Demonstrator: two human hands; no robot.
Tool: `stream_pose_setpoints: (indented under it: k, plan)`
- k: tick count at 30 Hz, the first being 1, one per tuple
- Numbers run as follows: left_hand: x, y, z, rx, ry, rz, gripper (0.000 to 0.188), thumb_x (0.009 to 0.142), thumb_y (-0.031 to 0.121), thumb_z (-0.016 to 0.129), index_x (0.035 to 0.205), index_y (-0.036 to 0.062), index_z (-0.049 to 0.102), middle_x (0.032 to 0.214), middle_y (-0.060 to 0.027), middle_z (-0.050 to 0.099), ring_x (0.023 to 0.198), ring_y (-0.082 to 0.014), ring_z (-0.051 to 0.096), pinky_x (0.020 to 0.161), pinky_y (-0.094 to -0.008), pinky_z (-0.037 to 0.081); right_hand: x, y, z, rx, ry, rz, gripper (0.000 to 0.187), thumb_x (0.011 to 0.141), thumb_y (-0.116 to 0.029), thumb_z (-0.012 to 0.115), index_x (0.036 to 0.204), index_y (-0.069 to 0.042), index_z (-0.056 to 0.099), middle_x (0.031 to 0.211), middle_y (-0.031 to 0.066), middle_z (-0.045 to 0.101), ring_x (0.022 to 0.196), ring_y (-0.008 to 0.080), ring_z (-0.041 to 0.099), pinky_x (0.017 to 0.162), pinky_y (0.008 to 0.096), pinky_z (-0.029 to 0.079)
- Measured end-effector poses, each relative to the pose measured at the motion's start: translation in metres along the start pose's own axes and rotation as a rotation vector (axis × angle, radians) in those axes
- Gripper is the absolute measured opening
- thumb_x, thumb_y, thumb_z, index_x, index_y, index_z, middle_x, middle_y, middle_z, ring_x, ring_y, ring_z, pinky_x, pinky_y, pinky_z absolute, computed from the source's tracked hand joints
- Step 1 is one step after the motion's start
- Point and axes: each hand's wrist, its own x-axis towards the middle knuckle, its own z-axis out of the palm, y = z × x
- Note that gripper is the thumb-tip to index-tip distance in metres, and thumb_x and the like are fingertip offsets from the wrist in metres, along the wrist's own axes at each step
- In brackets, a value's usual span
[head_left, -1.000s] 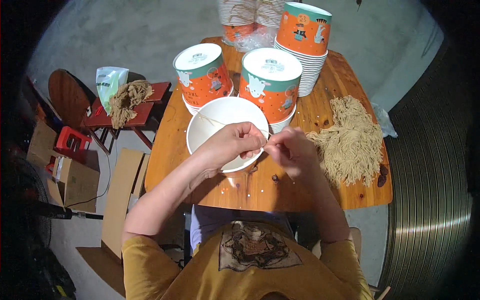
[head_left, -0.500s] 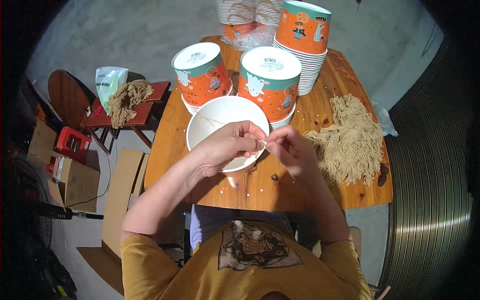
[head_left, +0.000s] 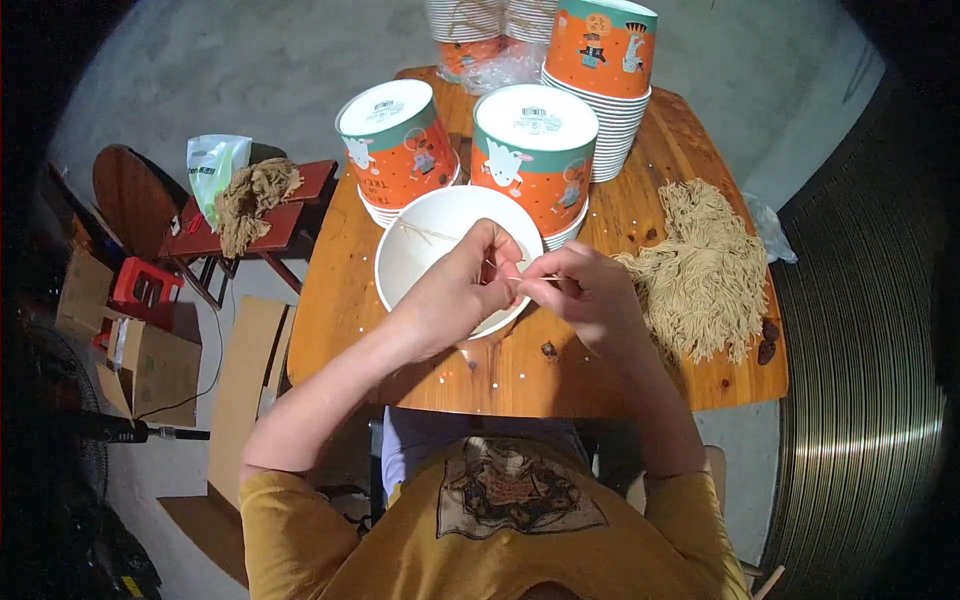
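A white paper bucket [head_left: 402,262] lies tipped with its mouth toward me, a tan string [head_left: 425,234] trailing across its inside. Over its rim my left hand [head_left: 472,275] pinches the string, fingers curled. Close beside it on the right, my right hand [head_left: 580,290] grips the string between thumb and forefinger, and a short end sticks out past those fingers. The fingertips of both hands almost meet. Whatever loop or knot lies between them is mostly hidden. To the right of my right hand rests a heap of tan strings [head_left: 705,280] on the wooden table [head_left: 450,390].
Upside-down stacks of orange and green paper buckets stand behind: a left stack [head_left: 400,150], a middle stack [head_left: 535,150] and a taller stack [head_left: 600,70]. Clear plastic wrap [head_left: 500,70] lies at the back. On the left are a red bench [head_left: 295,210] with more string and cardboard boxes [head_left: 165,370].
My right hand has drawn the string a little, its end now showing beyond the fingers. My left hand has turned slightly and its fingers have curled upward. The view has shifted slightly.
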Motion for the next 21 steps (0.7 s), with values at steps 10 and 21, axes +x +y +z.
stream_pose_setpoints:
  k: [10, 21]
  plan:
    - [-0.007, 0.004, 0.006, 0.334, 0.081, 0.187, 0.016, 0.084, 0.003, 0.059, 0.097, 0.001, 0.05, 0.093, -0.0109, 0.049, 0.083, -0.0193, 0.053, 0.076, -0.0312, 0.046, 0.003, 0.001, 0.005, 0.017, 0.002, 0.164, 0.012, 0.079, -0.015, 0.068, 0.081, -0.005, 0.062, 0.068, 0.0054, 0.053, 0.054, 0.0144, 0.049, 0.051, 0.0288, 0.04]
    - [-0.008, 0.006, 0.012, 0.586, 0.226, 0.252, 0.008, 0.083, 0.004, 0.058, 0.089, 0.0019, 0.052, 0.083, -0.0122, 0.053, 0.072, -0.0264, 0.059, 0.067, -0.0366, 0.048, -0.001, 0.005, 0.008, 0.055, 0.027, 0.111, 0.009, 0.078, -0.008, 0.067, 0.081, -0.005, 0.059, 0.066, 0.005, 0.05, 0.053, 0.0125, 0.046, 0.051, 0.0277, 0.038]
